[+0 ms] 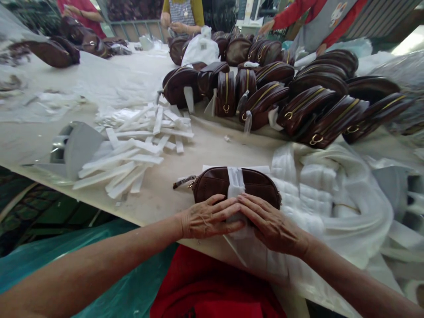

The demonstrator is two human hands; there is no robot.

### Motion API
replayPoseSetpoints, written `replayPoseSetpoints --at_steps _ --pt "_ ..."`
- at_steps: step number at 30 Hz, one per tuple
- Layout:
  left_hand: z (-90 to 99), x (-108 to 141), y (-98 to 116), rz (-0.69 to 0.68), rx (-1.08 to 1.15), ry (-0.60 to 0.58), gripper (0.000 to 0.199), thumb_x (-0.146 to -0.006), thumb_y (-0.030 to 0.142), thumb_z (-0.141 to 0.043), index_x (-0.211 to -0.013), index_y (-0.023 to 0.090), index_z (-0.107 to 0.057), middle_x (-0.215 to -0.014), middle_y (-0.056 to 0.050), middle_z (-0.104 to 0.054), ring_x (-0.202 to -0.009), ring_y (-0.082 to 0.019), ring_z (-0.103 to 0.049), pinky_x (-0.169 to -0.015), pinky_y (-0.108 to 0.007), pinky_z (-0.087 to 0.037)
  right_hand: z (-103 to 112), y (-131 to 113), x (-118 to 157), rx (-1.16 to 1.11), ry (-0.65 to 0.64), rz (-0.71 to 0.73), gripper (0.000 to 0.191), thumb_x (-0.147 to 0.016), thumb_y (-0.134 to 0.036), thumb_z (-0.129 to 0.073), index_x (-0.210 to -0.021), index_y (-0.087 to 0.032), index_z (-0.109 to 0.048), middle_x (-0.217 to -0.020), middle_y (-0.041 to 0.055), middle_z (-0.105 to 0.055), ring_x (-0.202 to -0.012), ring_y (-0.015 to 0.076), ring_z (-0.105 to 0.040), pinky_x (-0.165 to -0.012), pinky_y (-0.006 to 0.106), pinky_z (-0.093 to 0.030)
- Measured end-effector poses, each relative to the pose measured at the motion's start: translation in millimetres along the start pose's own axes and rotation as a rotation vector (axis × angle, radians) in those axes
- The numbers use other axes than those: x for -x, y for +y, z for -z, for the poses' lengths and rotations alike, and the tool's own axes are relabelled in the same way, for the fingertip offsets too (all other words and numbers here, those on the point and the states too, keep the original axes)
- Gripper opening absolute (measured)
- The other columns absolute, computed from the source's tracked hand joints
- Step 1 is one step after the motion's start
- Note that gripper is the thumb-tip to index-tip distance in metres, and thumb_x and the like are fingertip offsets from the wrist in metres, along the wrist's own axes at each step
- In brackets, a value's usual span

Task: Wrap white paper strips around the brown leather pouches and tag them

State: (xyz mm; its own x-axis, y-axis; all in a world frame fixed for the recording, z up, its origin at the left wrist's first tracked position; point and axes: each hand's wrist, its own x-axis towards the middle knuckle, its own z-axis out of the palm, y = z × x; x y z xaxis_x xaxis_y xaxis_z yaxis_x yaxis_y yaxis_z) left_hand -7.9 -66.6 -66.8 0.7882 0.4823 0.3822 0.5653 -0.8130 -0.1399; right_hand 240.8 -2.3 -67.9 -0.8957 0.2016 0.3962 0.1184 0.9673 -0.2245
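A small dark brown bag lies at the table's near edge, with a white wrapping strip across its middle. My left hand rests on the bag's near side, fingers stretched over the strip. From the right, my right hand lies flat there too, and its fingertips meet those of the left. Both hands press on the strip and bag without gripping. The bag's zip pull sticks out to the left. The palms hide the bag's near side.
White strips are piled at the left beside a grey holder. Many brown bags stand across the back. Clear plastic wrap lies at the right. Several people work at the far side, one in red sleeves.
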Motion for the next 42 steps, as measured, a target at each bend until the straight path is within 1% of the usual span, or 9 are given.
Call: replayPoseSetpoints --at_steps 4,8,13,20,22,26,29,35,42 --pt "1.9 0 0 -0.021 -0.001 -0.023 0.037 -0.091 0.017 -0.045 -0.127 0.026 -0.047 -0.127 -0.007 -0.05 -0.125 -0.023 -0.042 -0.102 -0.038 -0.038 0 -48 24 0.059 0.173 -0.177 0.038 -0.081 -0.008 -0.049 -0.119 -0.012 -0.051 -0.112 0.0144 -0.062 -0.115 0.0268 -0.052 -0.091 0.046 -0.047" --pt "1.9 -2 -2 -0.031 0.014 -0.024 0.035 -0.092 0.017 -0.042 -0.126 0.024 -0.049 -0.125 -0.007 -0.052 -0.122 -0.024 -0.043 -0.099 -0.038 -0.039 -23 -88 29 0.016 0.211 -0.362 0.029 -0.083 -0.021 -0.054 -0.11 -0.009 -0.054 -0.088 0.0122 -0.065 -0.081 0.0231 -0.06 -0.07 0.038 -0.049" --pt "1.6 -2 -3 -0.034 -0.004 -0.039 0.036 -0.092 0.015 -0.042 -0.126 0.024 -0.049 -0.127 -0.007 -0.051 -0.124 -0.023 -0.041 -0.101 -0.038 -0.039 -41 -103 18 -0.32 0.315 -0.449 0.03 -0.089 -0.008 -0.04 -0.115 -0.014 -0.053 -0.073 0.0039 -0.06 -0.062 0.0144 -0.056 -0.055 0.024 -0.047" --pt "-0.6 0 -1 -0.035 -0.012 0.035 0.033 -0.093 0.014 -0.042 -0.124 0.02 -0.049 -0.127 -0.009 -0.051 -0.125 -0.024 -0.043 -0.102 -0.039 -0.041 -33 -114 33 -0.796 0.284 -0.82 0.022 -0.089 -0.034 -0.051 -0.08 -0.017 -0.064 -0.061 -0.0004 -0.06 -0.052 0.0112 -0.057 -0.046 0.019 -0.047" --pt "-1.3 1 0 -0.038 -0.016 0.032 0.034 -0.092 0.014 -0.042 -0.126 0.018 -0.048 -0.128 -0.01 -0.051 -0.126 -0.025 -0.042 -0.102 -0.04 -0.041 -31 -116 30 -0.792 0.271 -0.773 0.024 -0.089 -0.035 -0.05 -0.085 -0.017 -0.064 -0.063 0.0007 -0.063 -0.054 0.0118 -0.06 -0.049 0.019 -0.05" --pt "-1.5 2 1 -0.049 -0.019 0.031 0.034 -0.092 0.014 -0.043 -0.126 0.016 -0.047 -0.127 -0.011 -0.052 -0.13 -0.028 -0.039 -0.104 -0.042 -0.041 -17 -115 24 -0.623 0.1 -0.445 0.029 -0.092 -0.029 -0.045 -0.115 -0.017 -0.058 -0.082 0.0048 -0.068 -0.07 0.0132 -0.064 -0.063 0.021 -0.054" --pt "-1.2 3 1 -0.053 -0.029 0.011 0.032 -0.093 0.015 -0.042 -0.124 0.015 -0.047 -0.129 -0.013 -0.051 -0.132 -0.027 -0.036 -0.105 -0.043 -0.04 -3 -104 23 -0.401 0.147 -0.313 0.04 -0.092 -0.018 -0.042 -0.132 -0.016 -0.044 -0.077 0.0038 -0.066 -0.065 0.013 -0.062 -0.062 0.022 -0.052" --pt "-1.7 3 2 -0.045 -0.014 0.046 0.029 -0.092 0.018 -0.045 -0.121 0.014 -0.049 -0.127 -0.014 -0.054 -0.13 -0.029 -0.039 -0.104 -0.043 -0.042 -3 -64 10 0.094 0.338 -0.368 0.044 -0.085 -0.006 -0.047 -0.125 -0.021 -0.054 -0.105 0.0115 -0.063 -0.095 0.0209 -0.06 -0.079 0.033 -0.051" --pt "-6.8 5 2 -0.039 0.021 0.056 0.024 -0.092 0.017 -0.043 -0.114 0.008 -0.049 -0.127 -0.021 -0.052 -0.129 -0.028 -0.041 -0.103 -0.046 -0.041 -19 -55 -2 0.13 0.342 -0.342 0.04 -0.086 -0.01 -0.052 -0.125 -0.02 -0.055 -0.108 0.0096 -0.067 -0.103 0.0226 -0.058 -0.089 0.039 -0.041"
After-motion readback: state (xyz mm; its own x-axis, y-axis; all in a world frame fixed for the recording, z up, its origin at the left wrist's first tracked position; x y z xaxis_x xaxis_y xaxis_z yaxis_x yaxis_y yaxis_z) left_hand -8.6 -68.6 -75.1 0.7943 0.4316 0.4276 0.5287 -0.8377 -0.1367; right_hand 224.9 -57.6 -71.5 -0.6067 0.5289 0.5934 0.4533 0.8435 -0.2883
